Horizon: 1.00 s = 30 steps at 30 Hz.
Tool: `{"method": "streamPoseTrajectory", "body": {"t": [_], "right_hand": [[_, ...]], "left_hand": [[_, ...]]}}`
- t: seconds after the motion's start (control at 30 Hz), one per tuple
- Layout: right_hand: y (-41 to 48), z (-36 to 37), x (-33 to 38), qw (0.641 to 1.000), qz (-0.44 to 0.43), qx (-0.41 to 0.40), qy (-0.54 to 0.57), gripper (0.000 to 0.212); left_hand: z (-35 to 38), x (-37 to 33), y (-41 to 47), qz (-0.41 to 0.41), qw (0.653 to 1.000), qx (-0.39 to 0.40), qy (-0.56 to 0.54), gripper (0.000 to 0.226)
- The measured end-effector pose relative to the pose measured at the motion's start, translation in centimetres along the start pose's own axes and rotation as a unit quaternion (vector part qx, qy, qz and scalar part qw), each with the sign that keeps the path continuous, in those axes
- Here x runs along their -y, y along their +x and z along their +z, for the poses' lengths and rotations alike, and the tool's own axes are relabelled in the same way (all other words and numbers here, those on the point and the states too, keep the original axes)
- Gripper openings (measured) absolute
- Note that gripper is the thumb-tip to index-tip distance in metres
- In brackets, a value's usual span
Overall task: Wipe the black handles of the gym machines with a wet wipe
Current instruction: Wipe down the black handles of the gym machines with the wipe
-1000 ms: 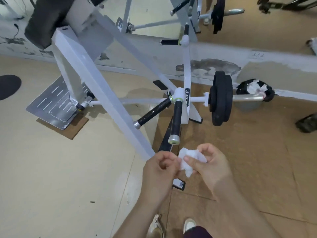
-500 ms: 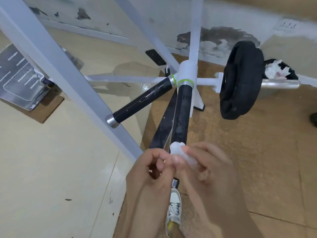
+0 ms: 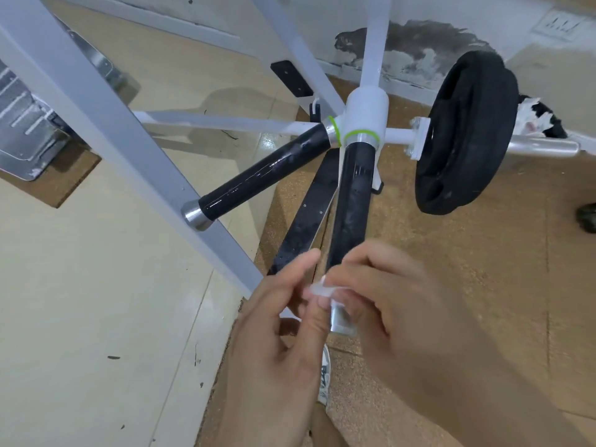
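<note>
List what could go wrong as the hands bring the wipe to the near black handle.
1. The wet wipe is a small wad pinched between the left hand and right hand. It may cover little of the near handle and leave patches.
2. The angled handle glistens as if wet, so a hand brushing it could slip.
3. The white frame bar runs close beside the left hand and could be knocked.

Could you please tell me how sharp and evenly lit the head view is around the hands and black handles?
Head view: the left hand and right hand are motion-blurred, so the wipe between their fingertips is only a pale smear; the side handle carries thin glare streaks, the near handle looks duller; soft light, with a faint shadow on the floor.
</note>
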State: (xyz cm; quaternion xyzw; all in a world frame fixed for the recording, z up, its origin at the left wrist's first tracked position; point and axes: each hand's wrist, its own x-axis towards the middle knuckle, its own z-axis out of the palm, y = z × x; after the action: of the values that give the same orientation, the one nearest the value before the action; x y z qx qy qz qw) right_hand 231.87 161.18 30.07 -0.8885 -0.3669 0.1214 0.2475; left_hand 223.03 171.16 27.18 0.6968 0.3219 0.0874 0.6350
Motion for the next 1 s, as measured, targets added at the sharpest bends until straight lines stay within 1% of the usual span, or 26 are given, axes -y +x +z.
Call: {"method": "streamPoseTrajectory", "body": {"t": [0.07,0.17,0.2,0.27,0.3,0.33,0.4,0.47,0.5,0.57,0.67,0.73,0.8,0.87,0.93,1.0], "right_hand": [[0.8,0.0,-0.2,1.0,-0.006,-0.006,0.014,0.025],[3.7,0.1,-1.5,0.997,0.023,-0.075,0.0,0.016],[3.6,0.1,-1.6,0.997,0.035,-0.068,0.001,0.016],[1.9,0.0,-1.1,0.999,0.03,-0.012,-0.001,0.016],[1.0,0.0,-0.8,1.0,0.02,0.009,0.0,0.017],[0.6,0.1,-0.8,1.0,0.012,0.009,0.003,0.019],[1.4,0.5,-1.4,0.999,0.02,-0.05,0.01,0.019],[2.9,0.7,-2.0,0.991,0.053,-0.121,0.039,0.016],[3.2,0.8,-2.1,0.986,0.07,-0.139,0.058,0.016],[2.6,0.7,-2.0,0.985,0.078,-0.136,0.07,0.019],[1.3,0.1,-1.4,0.992,0.056,-0.094,0.059,0.012],[1.6,0.0,-1.6,0.992,0.06,-0.083,0.067,0.014],[2.8,0.1,-2.1,0.99,0.05,-0.106,0.077,0.009],[4.5,0.3,-2.9,0.985,0.052,-0.143,0.078,0.012],[5.3,0.6,-3.3,0.98,0.063,-0.175,0.077,0.011],[3.7,0.8,-2.9,0.982,0.065,-0.164,0.073,0.013]], "left_hand": [[-0.4,-0.1,0.3,0.014,1.0,0.013,0.02,0.027],[-0.6,0.1,0.6,0.03,0.999,0.018,0.038,0.024],[-0.6,0.1,0.6,0.026,0.999,0.014,0.03,0.023],[-0.5,0.1,0.5,0.006,1.0,0.011,0.004,0.022],[-0.5,-0.1,0.4,-0.003,1.0,0.009,-0.006,0.027],[-0.5,-0.1,0.4,-0.006,1.0,0.008,-0.013,0.032],[-0.4,0.0,0.4,0.013,1.0,0.017,0.006,0.029],[-0.3,0.0,0.5,0.031,0.999,0.019,0.034,0.028],[-0.2,0.0,0.5,0.032,0.999,0.016,0.034,0.029],[-0.2,-0.2,0.7,0.033,0.999,0.013,0.033,0.036],[0.1,-0.4,0.8,0.062,0.996,0.022,0.065,0.044],[0.3,-0.4,0.9,0.071,0.993,0.026,0.089,0.044],[0.4,-0.4,0.8,0.067,0.994,0.015,0.088,0.038],[0.5,-0.3,0.8,0.059,0.995,0.005,0.083,0.033],[0.6,-0.3,0.7,0.057,0.994,0.003,0.09,0.031],[0.6,-0.6,0.7,0.053,0.994,0.008,0.099,0.03]]}}
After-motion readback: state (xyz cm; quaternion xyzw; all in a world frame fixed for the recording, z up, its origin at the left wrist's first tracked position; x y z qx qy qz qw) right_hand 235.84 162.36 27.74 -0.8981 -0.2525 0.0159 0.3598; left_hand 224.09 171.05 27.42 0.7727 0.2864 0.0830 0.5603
